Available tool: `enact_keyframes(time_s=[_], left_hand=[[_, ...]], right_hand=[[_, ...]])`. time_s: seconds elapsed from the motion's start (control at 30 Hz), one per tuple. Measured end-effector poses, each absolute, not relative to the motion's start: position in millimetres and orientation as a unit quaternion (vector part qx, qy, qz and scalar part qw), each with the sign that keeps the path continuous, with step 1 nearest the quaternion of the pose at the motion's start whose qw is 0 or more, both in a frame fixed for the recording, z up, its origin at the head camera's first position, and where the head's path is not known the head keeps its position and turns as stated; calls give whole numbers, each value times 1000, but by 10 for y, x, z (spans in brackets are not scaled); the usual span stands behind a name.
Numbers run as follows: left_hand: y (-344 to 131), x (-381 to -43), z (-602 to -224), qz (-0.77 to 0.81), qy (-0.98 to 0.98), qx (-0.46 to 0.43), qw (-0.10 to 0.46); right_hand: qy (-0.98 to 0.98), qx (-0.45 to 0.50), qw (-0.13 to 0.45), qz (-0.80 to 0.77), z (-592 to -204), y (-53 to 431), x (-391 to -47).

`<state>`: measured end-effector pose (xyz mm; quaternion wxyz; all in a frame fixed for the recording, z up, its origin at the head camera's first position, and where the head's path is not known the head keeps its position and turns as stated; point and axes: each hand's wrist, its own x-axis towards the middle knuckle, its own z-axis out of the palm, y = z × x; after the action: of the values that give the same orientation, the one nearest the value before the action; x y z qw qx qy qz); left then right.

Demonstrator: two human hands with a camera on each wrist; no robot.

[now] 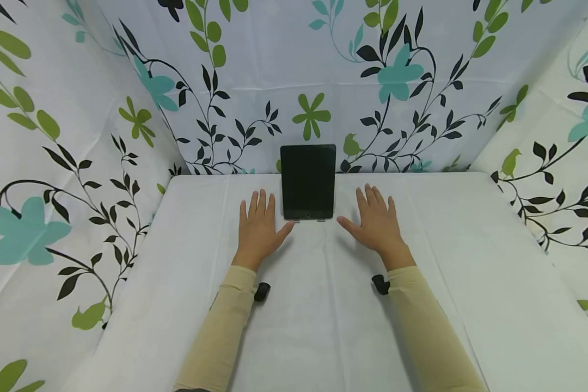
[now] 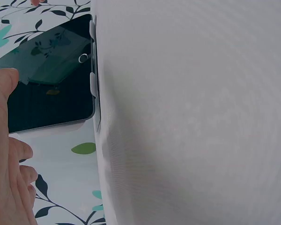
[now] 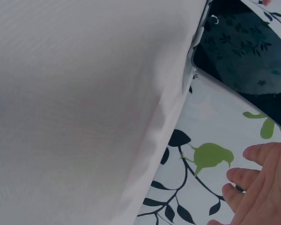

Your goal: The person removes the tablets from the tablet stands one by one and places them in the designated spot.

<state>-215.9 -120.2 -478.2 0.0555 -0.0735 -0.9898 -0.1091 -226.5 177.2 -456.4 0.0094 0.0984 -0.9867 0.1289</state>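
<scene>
Two hands flank the tablet [image 1: 307,182]: your left hand [image 1: 259,230] on one side, your right hand [image 1: 375,222] on the other. Both sets of fingers are straight and slightly fanned, thumbs wide and angled inward; neither hand grips anything. Your left thumb reaches near the tablet's lower left corner; whether it touches cannot be determined. The tablet stands at the far edge of the table [image 1: 304,326], dark screen facing you. Two small clips [image 2: 93,84] sit at its lower edge, presumably to stop it sliding. Your hand spacing leaves the screen uncovered. A black wrist piece [image 1: 262,292] projects inward at each tan sleeve [image 1: 220,332]. White, lightly creased cloth [image 1: 372,348] covers the table. Leaf-and-flower curtains [image 1: 264,71] enclose the far side and both flanks.
</scene>
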Motion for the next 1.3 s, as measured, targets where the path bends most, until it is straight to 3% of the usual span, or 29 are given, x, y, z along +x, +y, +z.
enact_keyframes(time_s=[0.23, 0.53, 0.9, 1.3], left_hand=[[-1231, -2155, -4784, -172, -981, -75, 56], [-1170, -2192, -4694, -401, -908, -80, 88], [-1086, -2253, -4603, -543, -830, -53, 112], [-970, -2332, -4688, -682, -726, -22, 86]], right_hand=[[-982, 102, 30, 156, -4553, 1742, -2241], [-958, 107, 104, 245, -4533, 1689, -2283], [-918, 81, 127, 366, -4530, 1595, -2372], [-852, 69, 133, 503, -4607, 1369, -2474]])
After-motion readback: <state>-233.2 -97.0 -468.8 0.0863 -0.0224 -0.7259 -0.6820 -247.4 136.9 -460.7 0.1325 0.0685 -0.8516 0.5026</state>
